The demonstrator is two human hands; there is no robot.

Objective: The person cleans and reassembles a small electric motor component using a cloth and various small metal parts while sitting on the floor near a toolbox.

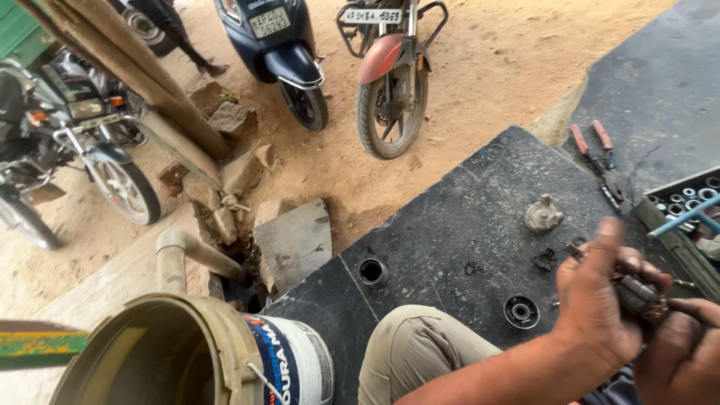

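My left hand [596,296] and my right hand [682,341] meet at the lower right, both closed around a small grey metal engine part [637,292] held above a dark stone slab [450,225]. The part is mostly hidden by my fingers. On the slab near my hands lie a grey metal cap-shaped piece [543,214], a black round disc [521,310], a short metal sleeve [373,271] and small dark bits [545,260]. My knee in khaki trousers [416,349] shows below.
Red-handled pliers [600,161] lie on the slab at the right, beside a tray of sockets [686,199]. A paint bucket [202,356] stands at the lower left. Motorcycles [390,75] and a scooter [277,52] are parked on the dirt ahead, with stones and a pipe.
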